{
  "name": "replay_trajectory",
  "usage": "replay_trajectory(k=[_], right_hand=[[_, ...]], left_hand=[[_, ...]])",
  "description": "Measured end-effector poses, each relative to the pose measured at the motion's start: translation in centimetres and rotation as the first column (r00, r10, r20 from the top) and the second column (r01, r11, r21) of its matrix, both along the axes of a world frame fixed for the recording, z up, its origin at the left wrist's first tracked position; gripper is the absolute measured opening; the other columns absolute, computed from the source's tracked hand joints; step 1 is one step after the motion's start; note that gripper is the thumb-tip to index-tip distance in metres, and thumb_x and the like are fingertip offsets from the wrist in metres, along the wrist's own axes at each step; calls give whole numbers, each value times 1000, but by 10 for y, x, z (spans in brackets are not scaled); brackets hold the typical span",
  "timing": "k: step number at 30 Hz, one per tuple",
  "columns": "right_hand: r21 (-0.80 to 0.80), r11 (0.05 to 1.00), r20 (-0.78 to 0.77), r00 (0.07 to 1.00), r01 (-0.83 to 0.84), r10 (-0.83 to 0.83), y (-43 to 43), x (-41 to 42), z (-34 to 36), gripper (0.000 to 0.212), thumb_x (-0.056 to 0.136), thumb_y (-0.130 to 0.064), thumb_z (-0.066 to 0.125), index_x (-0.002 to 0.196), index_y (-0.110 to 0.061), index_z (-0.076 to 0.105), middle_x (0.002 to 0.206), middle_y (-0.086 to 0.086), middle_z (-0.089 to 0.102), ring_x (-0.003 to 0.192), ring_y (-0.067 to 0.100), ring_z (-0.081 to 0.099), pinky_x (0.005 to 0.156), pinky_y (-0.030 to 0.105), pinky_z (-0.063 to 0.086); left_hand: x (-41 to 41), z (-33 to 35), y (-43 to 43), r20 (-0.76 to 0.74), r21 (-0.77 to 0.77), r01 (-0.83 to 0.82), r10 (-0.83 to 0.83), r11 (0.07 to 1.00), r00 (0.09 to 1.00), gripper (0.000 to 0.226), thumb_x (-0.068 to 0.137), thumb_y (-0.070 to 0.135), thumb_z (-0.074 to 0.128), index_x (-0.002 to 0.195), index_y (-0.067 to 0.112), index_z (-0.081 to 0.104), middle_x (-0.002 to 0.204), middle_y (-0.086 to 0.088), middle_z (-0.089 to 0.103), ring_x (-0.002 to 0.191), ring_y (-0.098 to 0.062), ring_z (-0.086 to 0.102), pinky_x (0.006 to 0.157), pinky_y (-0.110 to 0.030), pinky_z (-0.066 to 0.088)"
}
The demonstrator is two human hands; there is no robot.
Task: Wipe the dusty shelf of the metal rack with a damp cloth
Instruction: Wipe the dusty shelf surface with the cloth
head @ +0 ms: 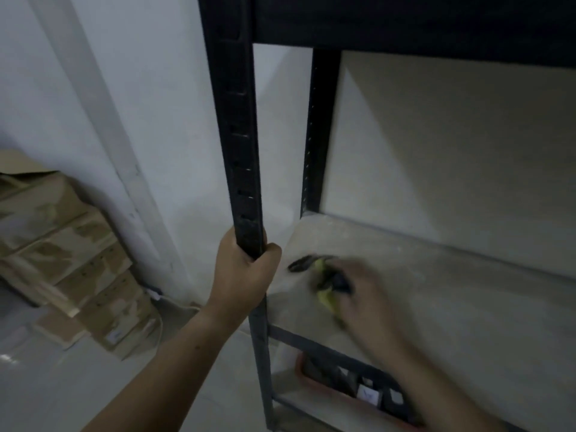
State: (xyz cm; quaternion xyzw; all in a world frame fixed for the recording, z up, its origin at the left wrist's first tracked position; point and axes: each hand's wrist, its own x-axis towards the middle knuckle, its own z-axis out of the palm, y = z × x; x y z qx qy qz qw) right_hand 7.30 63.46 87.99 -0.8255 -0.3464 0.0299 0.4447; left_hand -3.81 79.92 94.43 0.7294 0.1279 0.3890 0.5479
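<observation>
While the left hand [246,275] gripped the front post [240,151] of the metal rack [405,23], with its fingers and thumb curled fully round the dark metal, the right hand [371,294] lay over the shelf [452,300], a little to the right of the left one and at about the same height. This right hand was blurred, so I cannot tell if its fingers were flat or curled; they only reached toward the post and covered part of the cloth [324,285]. The cloth was yellow with darker parts, and it touched the shelf near the front left corner, between the two hands. One dark end of it came out beyond the fingertips, on the side of the left hand. The shelf was pale and looked dusty, with grey marks behind and to the right of the right hand. Beyond the right hand, the back post [318,135] stood at the far left corner of the shelf, against a white wall [149,104]. Below the right wrist, on a lower shelf [290,397], a reddish tray [304,374] held some small things that were too blurred to name. Far to the left of the left arm, brown boxes [62,244] were stacked on the floor [62,394] beside the wall.
</observation>
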Motion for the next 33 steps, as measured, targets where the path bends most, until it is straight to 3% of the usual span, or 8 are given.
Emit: replay_trajectory(k=[5, 10, 16, 19, 24, 27, 30, 33], right_hand=[[-344, 857, 276, 913, 385, -300, -11, 106, -17, 71, 74, -55, 39, 118, -5, 63, 104, 26, 64, 95, 44, 59, 87, 47, 45], [-417, 859, 274, 942, 297, -193, 68, 130, -13, 45, 90, -38, 57, 126, -11, 57, 121, 23, 57, 112, 42, 52, 98, 43, 38], [-415, 905, 226, 974, 89, 8, 116, 111, -6, 40, 85, -23, 55, 125, -16, 57, 129, 11, 53, 116, 34, 48, 99, 37, 35], [-331, 923, 174, 949, -197, 264, 98, 72, 0, 47, 76, -32, 48, 116, -16, 64, 118, 7, 61, 107, 27, 54, 95, 34, 42], [-333, 754, 30, 793, -566, 609, 63, 0, 2, 45, 74, -12, 48, 113, -26, 65, 118, -5, 65, 112, 16, 58, 99, 36, 46], [-325, 768, -43, 820, -551, 570, 19, -15, 12, 56, 77, -1, 52, 129, -21, 61, 139, -3, 54, 129, 6, 42, 109, 6, 21], [-113, 879, -138, 884, -463, 447, -26, -18, 19, 57, 76, 6, 53, 124, -23, 63, 135, -17, 55, 126, -6, 45, 107, 11, 31], [66, 993, -46, 994, -94, 97, -72, 11, 31, 36, 83, -19, 62, 118, -27, 64, 124, -14, 62, 113, 0, 57, 97, 15, 43]], left_hand=[[0, 0, -1, -9, -5, 8, -8, 1000, 1000, 21, 74, 8, 57, 70, 18, 39, 59, 5, 36, 50, -8, 38, 48, -21, 36], [3, -3, 1, 0, 32, 2, -2, 999, 1000, 25, 74, 11, 56, 66, 17, 33, 59, 3, 32, 50, -10, 34, 47, -23, 31], [3, -4, 2, 30, 66, 19, -21, 998, 999, 26, 73, 13, 57, 66, 14, 32, 58, 3, 30, 49, -10, 31, 47, -21, 29], [3, -3, 2, 41, 49, 17, -19, 999, 999, 21, 71, 24, 56, 66, 21, 36, 58, 6, 36, 50, -10, 36, 49, -24, 33], [2, -2, 0, -10, 56, -10, 11, 998, 1000, 23, 70, 24, 56, 66, 18, 34, 59, 3, 33, 53, -16, 36, 50, -31, 32], [1, 0, -1, -20, 44, 1, 0, 999, 1000, 24, 73, 9, 54, 68, 12, 31, 61, -3, 29, 53, -16, 32, 50, -32, 27], [-1, 2, -3, -29, 29, 14, -13, 999, 999, 24, 73, 7, 53, 69, 9, 30, 62, -4, 28, 53, -16, 29, 51, -33, 25], [-2, 4, -3, -34, 15, 20, -20, 1000, 999, 23, 74, 8, 54, 68, 15, 32, 60, -1, 29, 51, -14, 31, 49, -29, 29]])
